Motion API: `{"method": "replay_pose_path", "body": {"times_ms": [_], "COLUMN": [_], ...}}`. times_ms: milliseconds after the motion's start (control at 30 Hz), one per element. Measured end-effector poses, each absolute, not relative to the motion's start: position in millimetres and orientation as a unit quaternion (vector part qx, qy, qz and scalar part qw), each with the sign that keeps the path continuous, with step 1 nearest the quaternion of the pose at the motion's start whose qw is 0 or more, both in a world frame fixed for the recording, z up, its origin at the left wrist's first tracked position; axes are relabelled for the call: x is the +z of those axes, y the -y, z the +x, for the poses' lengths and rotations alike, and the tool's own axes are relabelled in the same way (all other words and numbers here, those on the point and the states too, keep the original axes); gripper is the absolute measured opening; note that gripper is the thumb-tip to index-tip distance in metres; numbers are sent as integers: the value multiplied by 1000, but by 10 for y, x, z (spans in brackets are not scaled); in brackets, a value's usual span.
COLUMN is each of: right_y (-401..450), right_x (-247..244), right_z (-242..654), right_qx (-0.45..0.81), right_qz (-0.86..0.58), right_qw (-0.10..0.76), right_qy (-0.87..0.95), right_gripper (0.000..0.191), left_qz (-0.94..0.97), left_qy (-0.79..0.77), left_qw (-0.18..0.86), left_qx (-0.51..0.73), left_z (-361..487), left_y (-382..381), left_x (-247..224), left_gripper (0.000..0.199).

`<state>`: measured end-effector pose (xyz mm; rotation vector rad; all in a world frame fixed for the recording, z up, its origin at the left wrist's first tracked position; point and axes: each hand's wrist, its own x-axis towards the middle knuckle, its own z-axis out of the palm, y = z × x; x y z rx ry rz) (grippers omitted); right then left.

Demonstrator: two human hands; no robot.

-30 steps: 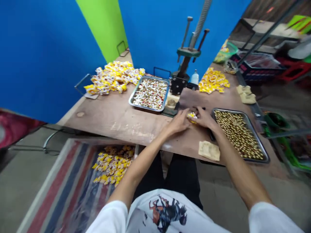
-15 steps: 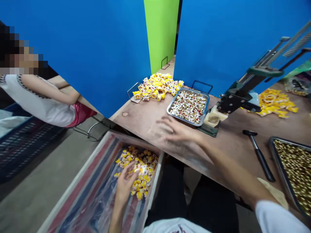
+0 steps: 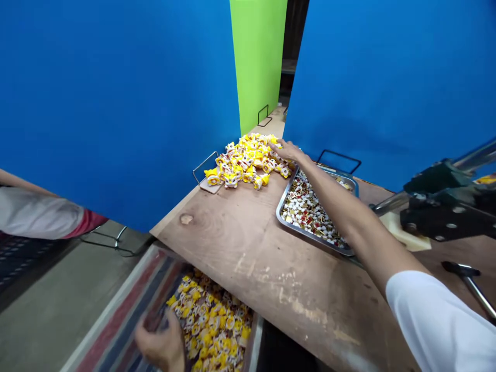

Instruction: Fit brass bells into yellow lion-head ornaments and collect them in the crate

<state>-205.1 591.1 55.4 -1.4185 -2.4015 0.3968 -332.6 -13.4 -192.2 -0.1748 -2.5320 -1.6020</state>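
Observation:
My right hand (image 3: 285, 150) reaches across the table to the back right of a heap of small yellow and white plastic animal-face pieces (image 3: 248, 157). Its fingers are stretched out on the heap's edge, with no piece seen in its grasp. Below the table edge, my left hand (image 3: 163, 338) is over the left side of an open box (image 3: 112, 320) lined with striped sheeting. Thumb and fingers stand apart, slightly blurred, and nothing shows between them. Many more yellow and white pieces (image 3: 217, 325) lie in that box.
Under my right forearm is a metal tray (image 3: 282, 212) of small white, red and gold parts. A hand press (image 3: 445, 206) and a hammer (image 3: 470, 281) are at the right. Blue panels (image 3: 116, 103) border the table; a co-worker's sleeve (image 3: 42, 212) shows at left.
My right hand has moved from the table front up to the heap. My left hand has shifted left and down within the box. The view has turned left and moved closer to the heap.

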Motion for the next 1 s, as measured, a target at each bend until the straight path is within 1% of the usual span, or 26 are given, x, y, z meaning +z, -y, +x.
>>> {"method": "replay_pose_path", "body": {"times_ms": [33,67,133,167,233,300,367,467,567,633,700,767,867,1000], "right_y": [-5944,-5953,-5914,-5875,-5782,-5680,-5561,-5310,-4935,-4628,-4308,-4001,-3595,-3138], "right_x": [567,577,590,594,601,606,607,597,556,496,412,317,185,35], "right_z": [-2119,-2183,-2274,-2294,-2281,-2223,-2164,-2145,-2216,-2272,-2298,-2281,-2188,-2009], "right_qx": [144,148,153,156,160,163,163,167,171,171,170,166,156,154], "right_qz": [-488,-479,-457,-444,-415,-389,-369,-336,-289,-267,-254,-229,-198,-224], "right_qw": [149,139,134,137,147,157,159,144,126,117,117,131,162,181], "right_qy": [848,854,866,872,883,893,901,916,933,941,945,950,954,945], "right_gripper": [107,109,114,116,114,104,95,94,90,85,77,66,52,49], "left_qz": [-84,-160,-370,-458,-543,-573,-583,-596,-600,-582,-555,-539,-535,-538], "left_qy": [818,788,732,716,731,759,770,752,730,728,728,722,707,709], "left_qw": [166,207,179,153,115,58,28,16,6,24,52,65,59,14], "left_qx": [-544,-558,-543,-504,-398,-303,-259,-282,-327,-362,-399,-430,-459,-455], "left_z": [-3516,-3705,-4042,-4175,-4353,-4413,-4376,-4187,-3917,-3746,-3619,-3543,-3504,-3525], "left_y": [-109,-403,-1115,-1501,-2225,-2764,-3039,-2984,-2574,-2232,-1904,-1625,-1313,-1038], "left_x": [-1635,-1326,-719,-457,-80,80,68,-99,-287,-402,-505,-589,-672,-720], "left_gripper": [71,68,67,74,87,98,104,101,92,91,99,112,121,129]}}
